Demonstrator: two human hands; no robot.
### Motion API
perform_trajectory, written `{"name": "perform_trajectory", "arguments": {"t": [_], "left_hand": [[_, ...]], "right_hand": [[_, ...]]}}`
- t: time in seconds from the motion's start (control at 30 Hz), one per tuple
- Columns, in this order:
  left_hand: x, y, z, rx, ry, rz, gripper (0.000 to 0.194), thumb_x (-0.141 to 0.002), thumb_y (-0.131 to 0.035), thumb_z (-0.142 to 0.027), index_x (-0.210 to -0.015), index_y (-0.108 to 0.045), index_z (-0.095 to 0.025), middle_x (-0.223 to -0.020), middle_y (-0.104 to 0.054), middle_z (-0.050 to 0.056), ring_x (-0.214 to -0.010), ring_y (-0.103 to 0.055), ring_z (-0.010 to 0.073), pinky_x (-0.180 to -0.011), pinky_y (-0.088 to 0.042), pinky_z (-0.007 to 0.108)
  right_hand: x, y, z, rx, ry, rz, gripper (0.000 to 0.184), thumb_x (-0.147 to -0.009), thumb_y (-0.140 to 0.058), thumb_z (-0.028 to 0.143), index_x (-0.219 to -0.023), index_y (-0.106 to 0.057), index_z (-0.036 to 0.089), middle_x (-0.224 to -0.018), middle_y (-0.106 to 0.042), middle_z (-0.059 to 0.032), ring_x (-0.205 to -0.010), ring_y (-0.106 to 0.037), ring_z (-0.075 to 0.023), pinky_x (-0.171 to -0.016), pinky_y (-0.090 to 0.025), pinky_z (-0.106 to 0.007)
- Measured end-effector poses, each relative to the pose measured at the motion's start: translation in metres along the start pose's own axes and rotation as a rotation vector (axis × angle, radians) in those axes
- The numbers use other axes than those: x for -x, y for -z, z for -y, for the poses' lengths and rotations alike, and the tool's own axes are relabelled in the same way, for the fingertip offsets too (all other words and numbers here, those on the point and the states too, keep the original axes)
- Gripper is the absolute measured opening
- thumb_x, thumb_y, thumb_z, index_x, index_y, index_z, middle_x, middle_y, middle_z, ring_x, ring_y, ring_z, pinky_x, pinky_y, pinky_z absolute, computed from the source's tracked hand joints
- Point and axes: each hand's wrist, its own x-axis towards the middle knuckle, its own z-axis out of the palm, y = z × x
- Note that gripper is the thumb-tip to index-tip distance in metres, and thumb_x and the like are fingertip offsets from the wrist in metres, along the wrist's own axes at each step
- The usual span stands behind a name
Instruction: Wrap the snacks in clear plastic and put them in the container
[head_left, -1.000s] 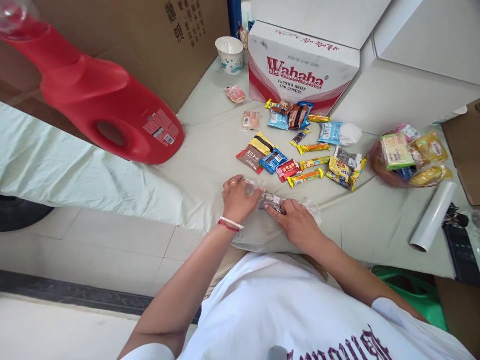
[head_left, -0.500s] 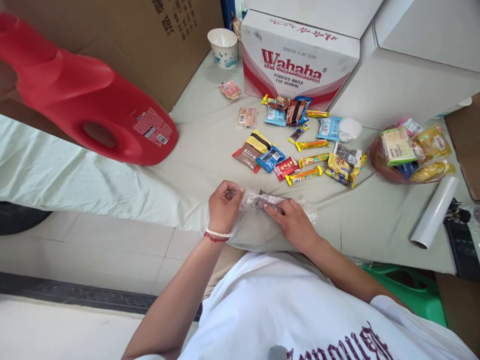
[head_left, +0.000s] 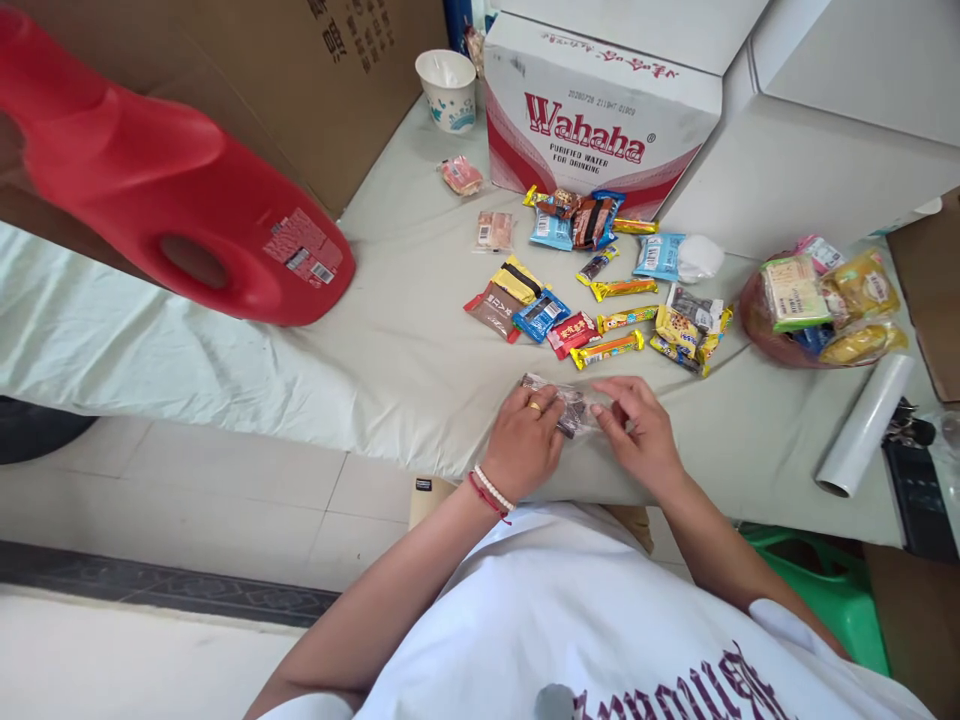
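Note:
Near the table's front edge lies a dark brown packaged snack (head_left: 571,408) with clear plastic film (head_left: 591,420) around it. My left hand (head_left: 525,437) rests over the snack's left part, fingers bent down onto it and hiding much of it. At the film's right end is my right hand (head_left: 639,428), thumb and forefinger curled at the loose film. Beyond the hands lie several small snack packets, among them a red packet (head_left: 573,335), a blue packet (head_left: 541,314) and a yellow stick packet (head_left: 607,350).
A large red jug (head_left: 247,240) stands at the left, a Wahaha carton (head_left: 600,130) and paper cup (head_left: 448,95) at the back. To the right are a filled snack bowl (head_left: 761,325), a roll of clear film (head_left: 866,425) and a dark phone-like object (head_left: 922,505).
My left hand has moved right from the film's left end onto the snack. My right hand has left the snack and shifted right to the film's other end.

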Motion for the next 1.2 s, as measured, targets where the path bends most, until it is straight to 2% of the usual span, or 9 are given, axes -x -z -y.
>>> {"name": "perform_trajectory", "arguments": {"t": [0.2,0.4,0.47,0.6,0.7,0.8,0.93,1.03,1.2], "left_hand": [[0.002,0.005,-0.002,-0.017,-0.014,-0.005,0.035,-0.094,-0.053,-0.023,-0.123,-0.071,-0.018,-0.134,-0.067,0.012,-0.114,-0.056,0.0299,-0.101,-0.049,0.050],[-0.008,0.001,-0.002,0.076,0.077,-0.014,0.029,-0.101,-0.048,-0.027,-0.101,-0.077,-0.020,-0.119,-0.074,0.008,-0.102,-0.059,0.0259,-0.093,-0.050,0.046],[-0.012,-0.004,-0.003,0.071,0.114,-0.030,0.026,-0.100,-0.051,-0.024,-0.095,-0.076,-0.021,-0.114,-0.075,0.008,-0.099,-0.059,0.0254,-0.090,-0.050,0.044],[-0.013,-0.011,-0.008,0.075,0.181,-0.114,0.018,-0.097,-0.056,-0.023,-0.098,-0.074,-0.022,-0.111,-0.073,0.009,-0.099,-0.061,0.0250,-0.093,-0.048,0.044],[-0.011,-0.009,-0.008,-0.003,0.405,-0.247,0.045,-0.084,-0.074,-0.036,-0.125,-0.065,-0.019,-0.130,-0.063,0.016,-0.120,-0.055,0.0339,-0.101,-0.045,0.051],[-0.012,-0.005,-0.002,-0.055,0.542,-0.201,0.062,-0.074,-0.082,-0.048,-0.124,-0.062,-0.018,-0.142,-0.054,0.019,-0.136,-0.043,0.0407,-0.107,-0.041,0.057],[-0.013,-0.007,0.002,-0.059,0.496,-0.118,0.050,-0.074,-0.081,-0.051,-0.106,-0.062,-0.019,-0.131,-0.059,0.018,-0.134,-0.046,0.0401,-0.106,-0.041,0.057],[-0.012,-0.014,-0.007,-0.034,0.448,-0.169,0.042,-0.078,-0.077,-0.044,-0.106,-0.057,-0.019,-0.112,-0.062,0.014,-0.108,-0.061,0.0319,-0.089,-0.051,0.046],[-0.005,-0.018,-0.024,-0.081,0.137,-0.418,0.026,-0.087,-0.059,-0.020,-0.113,-0.056,-0.018,-0.111,-0.062,0.015,-0.096,-0.064,0.0263,-0.079,-0.051,0.039]], "right_hand": [[0.004,0.013,-0.018,0.212,0.079,0.147,0.028,-0.102,-0.051,0.031,-0.114,-0.075,0.024,-0.093,-0.069,-0.0085,-0.091,-0.058,-0.0249,-0.083,-0.049,-0.038],[0.047,0.013,-0.023,0.299,0.239,0.222,0.026,-0.102,-0.051,0.027,-0.111,-0.076,0.025,-0.103,-0.074,-0.0093,-0.089,-0.055,-0.0256,-0.080,-0.044,-0.041],[0.055,0.010,-0.023,0.206,0.136,0.227,0.028,-0.103,-0.050,0.033,-0.119,-0.071,0.024,-0.096,-0.073,-0.0080,-0.085,-0.058,-0.0243,-0.078,-0.047,-0.039],[0.049,0.004,-0.027,0.184,-0.249,-0.030,0.040,-0.103,-0.047,0.045,-0.130,-0.062,0.020,-0.083,-0.064,-0.0050,-0.079,-0.060,-0.0236,-0.076,-0.051,-0.036],[0.038,0.000,-0.030,0.323,-0.236,-0.008,0.035,-0.093,-0.064,0.046,-0.115,-0.070,0.020,-0.099,-0.062,-0.0112,-0.097,-0.058,-0.0298,-0.089,-0.050,-0.043],[0.034,0.000,-0.024,0.343,-0.168,0.043,0.017,-0.090,-0.065,0.035,-0.096,-0.071,0.021,-0.119,-0.061,-0.0151,-0.107,-0.056,-0.0317,-0.094,-0.049,-0.044],[0.029,0.002,0.002,0.182,-0.216,0.086,0.014,-0.094,-0.054,0.033,-0.094,-0.064,0.023,-0.098,-0.068,-0.0091,-0.085,-0.064,-0.0248,-0.077,-0.052,-0.036],[0.020,-0.003,0.023,0.018,-0.230,0.124,0.018,-0.096,-0.050,0.032,-0.105,-0.064,0.025,-0.076,-0.069,-0.0016,-0.070,-0.065,-0.0224,-0.069,-0.051,-0.032],[0.015,-0.018,0.032,-0.318,-0.237,0.015,0.028,-0.095,-0.050,0.032,-0.114,-0.069,0.026,-0.096,-0.075,-0.0038,-0.085,-0.070,-0.0227,-0.083,-0.055,-0.036]]}}
